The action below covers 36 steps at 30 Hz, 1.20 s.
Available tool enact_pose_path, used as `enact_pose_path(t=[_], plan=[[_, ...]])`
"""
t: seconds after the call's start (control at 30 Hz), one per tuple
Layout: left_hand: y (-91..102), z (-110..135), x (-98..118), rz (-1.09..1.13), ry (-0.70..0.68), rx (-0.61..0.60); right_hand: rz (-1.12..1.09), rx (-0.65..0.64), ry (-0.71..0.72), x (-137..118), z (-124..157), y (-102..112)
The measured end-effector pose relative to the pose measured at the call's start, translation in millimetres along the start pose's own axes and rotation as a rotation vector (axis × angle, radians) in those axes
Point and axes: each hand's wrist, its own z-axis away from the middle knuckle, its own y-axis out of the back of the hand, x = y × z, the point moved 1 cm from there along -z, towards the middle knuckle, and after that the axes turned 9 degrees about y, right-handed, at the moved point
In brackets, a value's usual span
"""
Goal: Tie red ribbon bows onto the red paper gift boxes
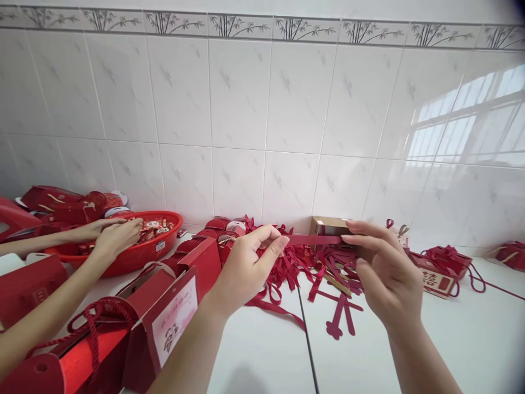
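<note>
My left hand (251,268) pinches one end of a narrow, flat, dark red strip (314,239) between thumb and fingers. Whether it is ribbon or card, I cannot tell. The strip runs level to the right and meets the fingertips of my right hand (388,271). Those fingers are spread, with the thumb apart below. Under and behind the strip lies a heap of red ribbons (283,265). More flat dark red strips (338,257) spill from an open cardboard box (330,221). One strip with a flower-shaped end (335,328) lies on the white table (266,355).
At left, another person's hands (118,235) reach into a red basin (135,262) of wrapped sweets (153,231). Red gift boxes (164,328) with rope handles fill the left front. Small decorated boxes (438,276) stand at right against the tiled wall (295,109).
</note>
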Motion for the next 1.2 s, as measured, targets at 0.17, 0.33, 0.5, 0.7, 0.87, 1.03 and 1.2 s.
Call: enact_pose_path(t=[0.17,0.33,0.5,0.7,0.87,1.03,1.2], plan=[[11.8,12,9,-0.251,-0.404,-0.054,-0.224,-0.272,-0.009,-18,-3,3],[11.9,29,23,-0.390,-0.620,-0.108,-0.273,-0.360,0.155,-33,-5,0],[6.2,36,31,-0.376,-0.688,-0.024,-0.404,-0.373,0.142,-35,-4,-1],[-0.9,33,31,-0.195,-0.710,-0.011,-0.519,-0.352,0.104,-37,-4,-3],[-3.5,32,31,-0.141,-0.744,-0.022,-0.639,-0.356,0.138,-35,-3,-5],[-3.3,32,33,-0.105,-0.706,-0.108,-0.652,-0.313,0.179,-34,-3,-2],[0.4,34,33,-0.028,-0.572,-0.135,-0.537,-0.308,0.200,-35,-5,3]])
